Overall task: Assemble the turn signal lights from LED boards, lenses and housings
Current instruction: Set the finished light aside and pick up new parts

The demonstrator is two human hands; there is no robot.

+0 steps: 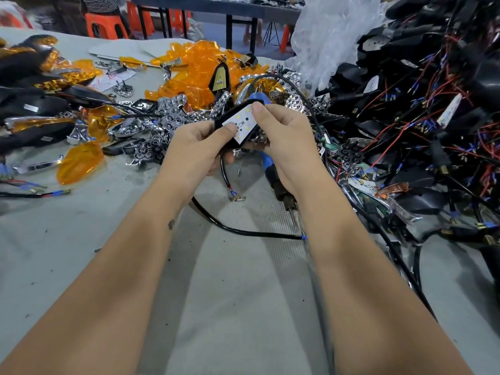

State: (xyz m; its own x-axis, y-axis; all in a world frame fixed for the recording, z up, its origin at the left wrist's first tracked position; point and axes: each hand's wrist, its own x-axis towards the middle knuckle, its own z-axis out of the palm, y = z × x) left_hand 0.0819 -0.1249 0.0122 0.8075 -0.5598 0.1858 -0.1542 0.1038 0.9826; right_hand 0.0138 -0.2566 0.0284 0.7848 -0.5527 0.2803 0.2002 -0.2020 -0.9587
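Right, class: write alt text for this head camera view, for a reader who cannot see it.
Two bare hands, left hand and right hand, hold a black housing with a white LED board pressed into it, above a grey table strewn with orange lenses, chrome reflectors and wired housings.

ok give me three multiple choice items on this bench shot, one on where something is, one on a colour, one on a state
1. Where does the pile of black housings with red and blue wires lie?
A. to the person's right
B. to the person's left
C. on the floor

2. What colour are the loose lenses?
A. clear
B. green
C. amber

3. What is the state of the LED board?
A. lying alone on the table
B. held by both hands in a black housing
C. covered by a lens

Answers: 1 A, the pile fills the right side of the table. 2 C, the heap is amber. 3 B, the left hand and right hand pinch the board, its LEDs bare.
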